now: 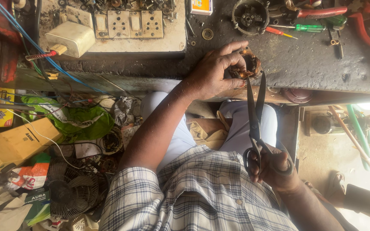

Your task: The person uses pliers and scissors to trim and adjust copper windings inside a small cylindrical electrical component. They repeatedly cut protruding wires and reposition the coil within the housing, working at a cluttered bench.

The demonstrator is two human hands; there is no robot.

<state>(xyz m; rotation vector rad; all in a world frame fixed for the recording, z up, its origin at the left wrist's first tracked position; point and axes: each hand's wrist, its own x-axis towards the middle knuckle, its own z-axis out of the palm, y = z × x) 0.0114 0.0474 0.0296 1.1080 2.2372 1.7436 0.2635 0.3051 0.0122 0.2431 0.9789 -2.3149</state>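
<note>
Nearest the camera, the right hand (275, 167) has its fingers closed through the loops of a pair of long dark scissors (255, 115), held upright so the blades point away toward the bench; the wrist is bent and the forearm comes in from the lower right. The scissors look heavy and rigid, best kept by the loops, and their blades stand slightly apart at the tips.

Farther out, the left arm stretches straight over the lap, and the left hand (213, 72) is clamped, fingers curled, round a small motor coil (248, 65) wound with copper-coloured wire. It rests on the front edge of the grimy workbench (305, 64), touching the scissor tips. I judge the coil stiff and fairly heavy in its core (the fine wires themselves probably soft and easily nicked), so holding it by the body suits.

Beyond lie screwdrivers (298, 29) and a switchboard (129, 24).
</note>
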